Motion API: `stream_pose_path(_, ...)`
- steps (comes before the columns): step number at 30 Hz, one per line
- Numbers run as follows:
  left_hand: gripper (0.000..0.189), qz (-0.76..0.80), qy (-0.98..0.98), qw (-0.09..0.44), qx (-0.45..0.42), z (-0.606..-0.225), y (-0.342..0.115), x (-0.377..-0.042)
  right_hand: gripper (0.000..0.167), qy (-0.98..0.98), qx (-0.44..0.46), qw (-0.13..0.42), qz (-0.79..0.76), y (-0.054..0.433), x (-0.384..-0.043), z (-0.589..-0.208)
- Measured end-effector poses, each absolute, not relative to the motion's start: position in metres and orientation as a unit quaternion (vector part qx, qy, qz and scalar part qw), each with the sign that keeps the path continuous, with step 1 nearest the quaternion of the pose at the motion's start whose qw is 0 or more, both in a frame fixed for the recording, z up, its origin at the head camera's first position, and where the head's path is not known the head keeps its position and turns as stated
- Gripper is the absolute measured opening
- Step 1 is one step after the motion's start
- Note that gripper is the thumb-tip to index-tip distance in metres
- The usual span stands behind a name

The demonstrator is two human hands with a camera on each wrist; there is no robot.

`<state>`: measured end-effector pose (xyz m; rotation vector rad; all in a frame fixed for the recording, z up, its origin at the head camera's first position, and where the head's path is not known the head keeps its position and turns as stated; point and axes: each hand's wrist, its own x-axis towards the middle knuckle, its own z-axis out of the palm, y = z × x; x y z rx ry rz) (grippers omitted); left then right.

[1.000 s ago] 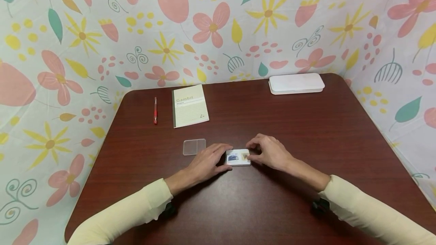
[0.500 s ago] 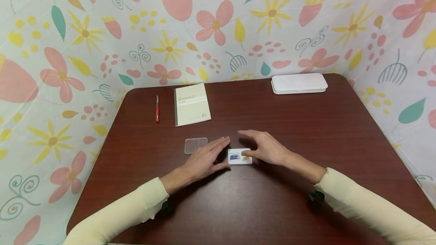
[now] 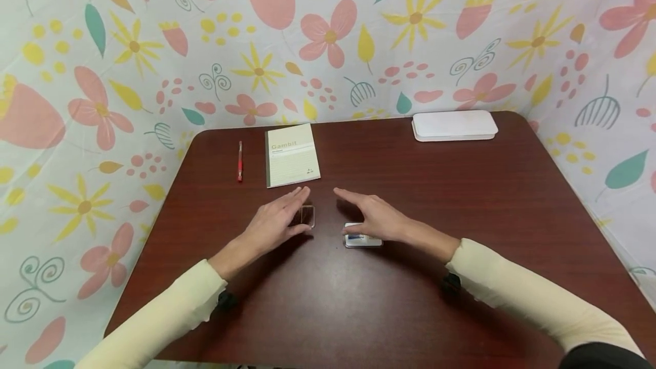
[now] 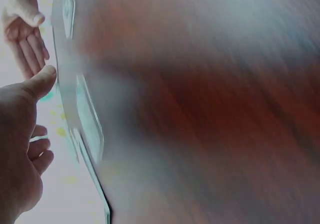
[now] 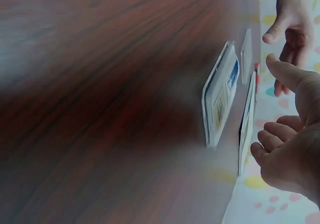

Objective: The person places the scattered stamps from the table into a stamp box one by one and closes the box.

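We have the picture-topped case [image 3: 363, 241] down, clear plastic piece [image 3: 308, 216] separate left of it, left hand [image 3: 267, 221] and right hand [image 3: 380, 218] unclenched, gripping neither.

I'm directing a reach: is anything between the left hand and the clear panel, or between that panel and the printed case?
Nothing visible separates the left hand from the clear panel. Between panel and printed case lies only tabletop, though the right hand hovers over the case, covering part of it in the head view.
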<state>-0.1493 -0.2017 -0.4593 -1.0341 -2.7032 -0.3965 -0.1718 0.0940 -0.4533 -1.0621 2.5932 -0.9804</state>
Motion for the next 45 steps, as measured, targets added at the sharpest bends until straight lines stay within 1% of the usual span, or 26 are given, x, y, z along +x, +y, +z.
stream_pose_path(7,0.086,-0.116,-0.930,0.077,-0.341,-0.453,-0.228,-0.153,0.091,0.875,-0.359,0.095,-0.311,0.066,-0.178,-0.458)
stream_pose_path(14,0.077,-0.129,-0.932,0.048,-0.337,-0.456,-0.242,-0.156,0.087,0.886,-0.343,0.105,-0.294,0.045,-0.181,-0.465)
stream_pose_path(19,0.072,-0.123,-0.937,0.034,-0.326,-0.462,-0.248,-0.157,0.081,0.890,-0.342,0.093,-0.287,0.033,-0.179,-0.469)
stream_pose_path(28,0.069,-0.128,-0.937,0.031,-0.324,-0.469,-0.255,-0.160,0.074,0.902,-0.327,0.061,-0.276,0.020,-0.176,-0.476)
stream_pose_path(45,0.063,-0.157,-0.932,0.029,-0.325,-0.480,-0.261,-0.160,0.064,0.909,-0.307,0.029,-0.280,0.015,-0.172,-0.482)
